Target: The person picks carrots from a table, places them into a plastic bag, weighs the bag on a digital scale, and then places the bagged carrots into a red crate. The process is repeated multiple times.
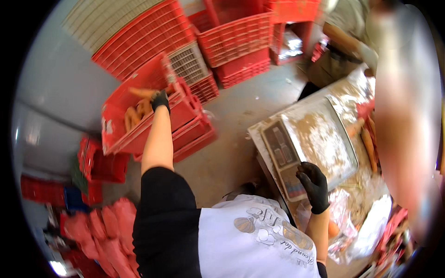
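Note:
My left hand [160, 101] in a black glove reaches into a red crate [113, 132], its fingers closed on a carrot [141, 91] among other carrots. At right, my right hand [313, 184], also black-gloved, hovers by the keypad end of a dirty digital scale [315, 141], fingers loosely bent and apart with nothing visible in them. Carrots [368, 148] lie right of the scale, and plastic bags [371, 227] are below it on the worktable [259, 127].
Stacked red crates [232, 39] stand behind, with smaller crates [106, 167] at left and red filled bags [99, 231] lower left. A co-worker [343, 37] in a white glove works across the table at upper right. The picture's right side is blurred.

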